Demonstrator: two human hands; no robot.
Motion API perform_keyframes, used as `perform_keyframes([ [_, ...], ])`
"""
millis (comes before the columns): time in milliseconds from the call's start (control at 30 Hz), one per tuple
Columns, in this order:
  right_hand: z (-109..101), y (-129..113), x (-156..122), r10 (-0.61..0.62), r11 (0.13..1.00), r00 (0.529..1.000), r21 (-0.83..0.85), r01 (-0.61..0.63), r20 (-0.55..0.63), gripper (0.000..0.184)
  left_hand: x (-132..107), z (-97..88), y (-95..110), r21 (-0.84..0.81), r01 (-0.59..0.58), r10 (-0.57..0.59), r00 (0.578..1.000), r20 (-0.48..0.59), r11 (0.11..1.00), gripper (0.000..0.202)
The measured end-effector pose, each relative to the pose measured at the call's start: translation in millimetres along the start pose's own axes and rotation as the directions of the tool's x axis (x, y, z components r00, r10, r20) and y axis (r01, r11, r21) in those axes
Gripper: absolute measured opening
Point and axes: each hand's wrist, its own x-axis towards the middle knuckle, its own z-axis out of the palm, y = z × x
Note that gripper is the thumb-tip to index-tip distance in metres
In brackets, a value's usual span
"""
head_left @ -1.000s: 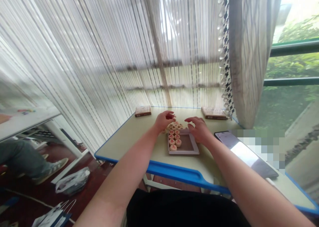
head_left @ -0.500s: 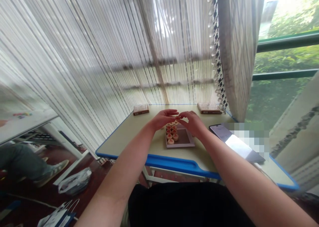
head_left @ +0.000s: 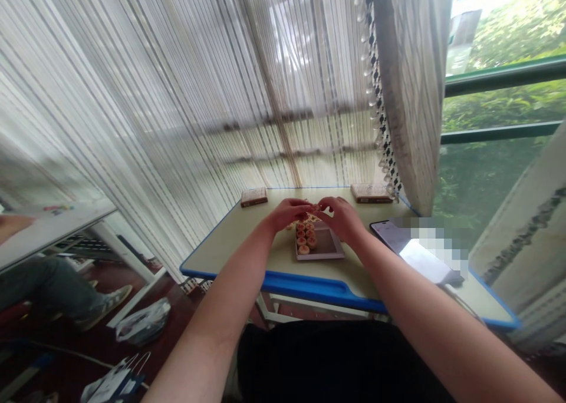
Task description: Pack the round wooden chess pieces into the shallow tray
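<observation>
Over the far edge of an open shallow box (head_left: 321, 256), my left hand (head_left: 288, 212) and my right hand (head_left: 338, 212) meet. Between their fingertips is a small round xiangqi piece (head_left: 315, 207), partly covered by the fingers. My right hand pinches it from the right, and the left fingers close on it from the other side. Inside the box, round wooden xiangqi pieces (head_left: 303, 241) with red characters stand in two columns along the left side. More pale pieces (head_left: 311, 218) lie just beyond the box, half hidden under my hands.
Two flat brown boxes (head_left: 254, 197) (head_left: 371, 193) lie at the table's far corners. A phone (head_left: 389, 235) rests on the right, its far part blurred out. The table (head_left: 221, 241) has a blue edge. At left, another person's leg (head_left: 53, 288) shows beneath a white table (head_left: 62, 229).
My left fingers, stretched out before, have curled in toward the piece at my right fingertips. The view has turned slightly, and another person's forearm now shows more at the left.
</observation>
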Motion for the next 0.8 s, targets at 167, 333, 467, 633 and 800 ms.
perform_keyframes([
  [167,0.3,-1.9,0.0,0.026,1.000,0.998,0.006,-0.027,0.053,0.019,-0.3,0.6,0.3,0.003,-0.008,0.008,1.000,-0.003,1.000,0.034],
  [333,-1.7,-7.0,0.9,0.023,1.000,0.994,-0.001,-0.023,0.109,0.029,-1.5,4.0,1.1,0.016,-0.002,0.002,1.000,-0.026,1.000,0.029],
  [467,-6.2,-8.4,1.5,0.070,0.997,0.983,-0.046,-0.063,0.168,0.026,-3.5,5.8,3.2,0.164,-0.027,0.033,0.999,-0.033,0.986,0.027],
  [633,-15.5,-0.2,4.9,0.165,0.970,0.928,-0.226,-0.091,0.333,0.028,-10.0,-9.8,9.1,0.715,-0.153,0.504,0.807,-0.308,0.682,0.025],
  [800,-16.5,4.6,0.4,0.241,0.924,0.789,-0.383,-0.008,0.565,0.039,-28.5,-24.2,-3.1,0.858,-0.058,0.650,0.680,-0.340,0.510,0.033],
])
